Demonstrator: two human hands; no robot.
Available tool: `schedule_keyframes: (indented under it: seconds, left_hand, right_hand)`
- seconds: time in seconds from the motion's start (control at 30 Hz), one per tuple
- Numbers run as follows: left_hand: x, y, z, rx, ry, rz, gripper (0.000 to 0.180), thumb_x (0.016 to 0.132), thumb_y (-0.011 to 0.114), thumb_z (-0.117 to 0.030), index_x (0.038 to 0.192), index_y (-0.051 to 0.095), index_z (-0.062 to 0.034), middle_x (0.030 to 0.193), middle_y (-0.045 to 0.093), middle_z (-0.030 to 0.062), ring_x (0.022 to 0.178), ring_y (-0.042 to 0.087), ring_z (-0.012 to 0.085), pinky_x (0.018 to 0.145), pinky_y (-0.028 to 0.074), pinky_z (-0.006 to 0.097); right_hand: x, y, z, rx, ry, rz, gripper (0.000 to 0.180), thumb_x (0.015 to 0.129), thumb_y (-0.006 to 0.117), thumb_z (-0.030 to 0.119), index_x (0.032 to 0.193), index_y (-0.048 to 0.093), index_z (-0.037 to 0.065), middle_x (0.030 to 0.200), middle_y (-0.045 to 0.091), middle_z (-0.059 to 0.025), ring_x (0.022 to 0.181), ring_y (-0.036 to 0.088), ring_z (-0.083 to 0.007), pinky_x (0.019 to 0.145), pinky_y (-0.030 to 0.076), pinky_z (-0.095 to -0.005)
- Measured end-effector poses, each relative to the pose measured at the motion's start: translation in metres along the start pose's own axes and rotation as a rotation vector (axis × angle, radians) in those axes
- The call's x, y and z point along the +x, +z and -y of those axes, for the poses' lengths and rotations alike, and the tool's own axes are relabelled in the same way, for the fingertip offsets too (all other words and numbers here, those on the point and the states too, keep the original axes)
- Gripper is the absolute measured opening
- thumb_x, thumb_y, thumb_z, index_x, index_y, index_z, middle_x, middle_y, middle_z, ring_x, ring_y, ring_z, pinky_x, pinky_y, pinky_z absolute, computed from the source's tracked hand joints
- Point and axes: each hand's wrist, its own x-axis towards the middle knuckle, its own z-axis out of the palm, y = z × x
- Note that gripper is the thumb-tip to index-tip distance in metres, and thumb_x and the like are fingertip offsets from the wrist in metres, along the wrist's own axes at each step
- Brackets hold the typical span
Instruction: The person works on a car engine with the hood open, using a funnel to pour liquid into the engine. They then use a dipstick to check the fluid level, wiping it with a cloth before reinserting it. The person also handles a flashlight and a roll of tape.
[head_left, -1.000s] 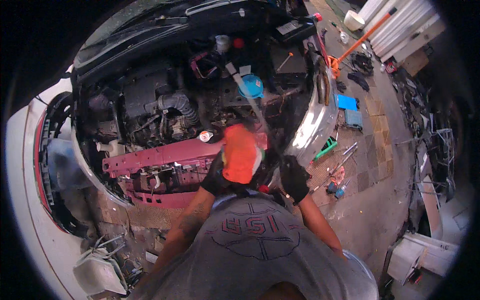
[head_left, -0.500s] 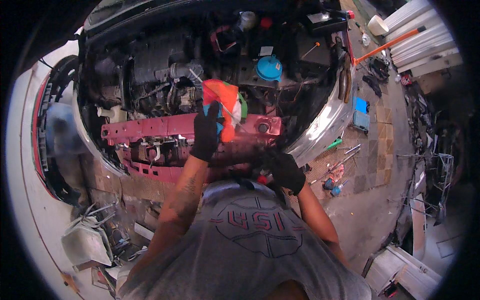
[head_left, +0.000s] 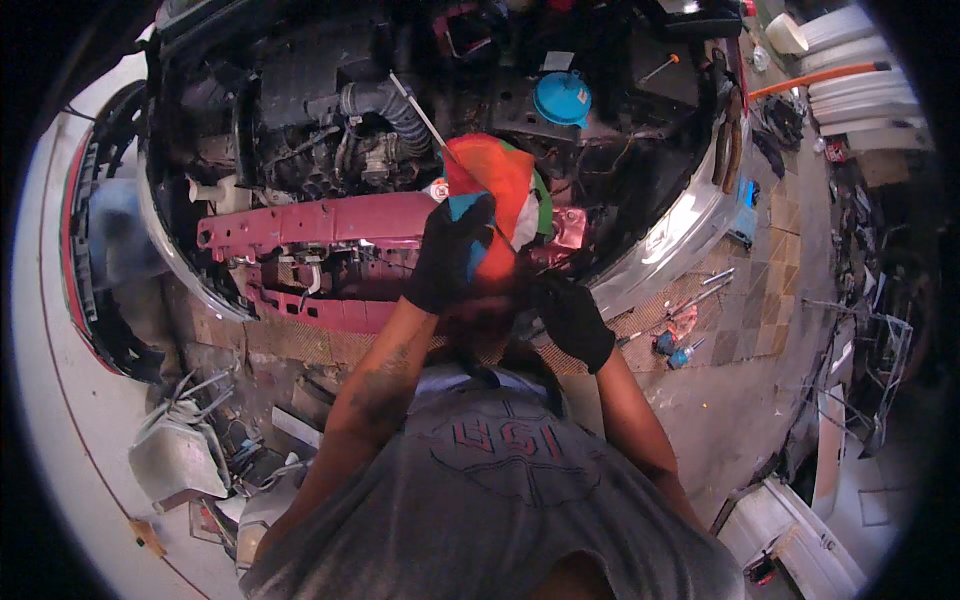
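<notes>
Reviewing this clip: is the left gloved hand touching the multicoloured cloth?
Touching. The head view shows the left hand gripping the multicoloured cloth, its dark gloved fingers lying across the blue part with no gap.

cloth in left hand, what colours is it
Red, orange, blue, white and green; the cloth shows best in the head view.

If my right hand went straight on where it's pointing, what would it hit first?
Probably the multicoloured cloth in your left hand, up and left of your right hand, though depth is unclear.
</notes>
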Motion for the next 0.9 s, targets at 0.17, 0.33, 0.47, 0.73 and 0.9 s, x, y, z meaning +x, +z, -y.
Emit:
schedule_keyframes:
  seconds: [0.17,0.33,0.47,0.73,0.9]
  left_hand:
    - [-0.010,0.015,0.022,0.397,0.179,0.121,0.018,0.094,0.066,-0.024,0.089,0.069,-0.0082,0.070,0.061,-0.0021,0.067,0.058,0.0107,0.058,0.046,0.032]
    - [0.004,-0.001,0.003,0.330,0.360,-0.331,0.012,0.092,0.069,-0.018,0.091,0.070,-0.0056,0.075,0.064,-0.0025,0.069,0.058,0.0092,0.060,0.046,0.032]
    - [0.017,-0.049,-0.044,-0.137,0.369,-0.488,0.012,0.093,0.070,-0.017,0.094,0.071,-0.0052,0.081,0.065,-0.0010,0.069,0.057,0.0070,0.059,0.043,0.024]
    - [0.065,-0.131,-0.029,0.493,0.763,-0.777,0.039,0.093,0.067,-0.034,0.105,0.063,0.0031,0.095,0.067,0.0160,0.081,0.062,0.0270,0.075,0.049,0.043]
    - [0.096,-0.218,-0.028,0.688,0.516,-0.889,0.048,0.093,0.063,-0.042,0.113,0.060,0.0020,0.104,0.067,0.0214,0.089,0.065,0.0359,0.078,0.050,0.047]
  right_hand:
    - [0.018,0.005,0.007,-0.002,0.039,0.052,0.028,0.100,0.050,0.012,0.122,0.060,0.000,0.115,0.065,-0.0167,0.100,0.064,-0.0326,0.081,0.050,-0.0404]
    - [0.010,-0.022,0.038,-0.138,-0.165,-0.010,0.023,0.100,0.051,0.013,0.114,0.061,-0.003,0.112,0.065,-0.0162,0.099,0.063,-0.0300,0.081,0.051,-0.0390]
    - [-0.036,-0.072,0.036,-0.043,0.038,0.205,0.021,0.094,0.057,0.013,0.109,0.065,0.001,0.105,0.067,-0.0179,0.090,0.067,-0.0338,0.076,0.054,-0.0410]
    - [-0.047,-0.144,0.094,0.029,0.384,0.155,0.013,0.089,0.061,0.006,0.099,0.068,0.002,0.094,0.069,-0.0139,0.085,0.069,-0.0277,0.075,0.054,-0.0368]
    - [-0.035,-0.166,0.057,-0.249,0.369,-0.037,0.024,0.096,0.058,0.025,0.094,0.068,0.003,0.078,0.068,-0.0136,0.074,0.068,-0.0280,0.069,0.052,-0.0379]
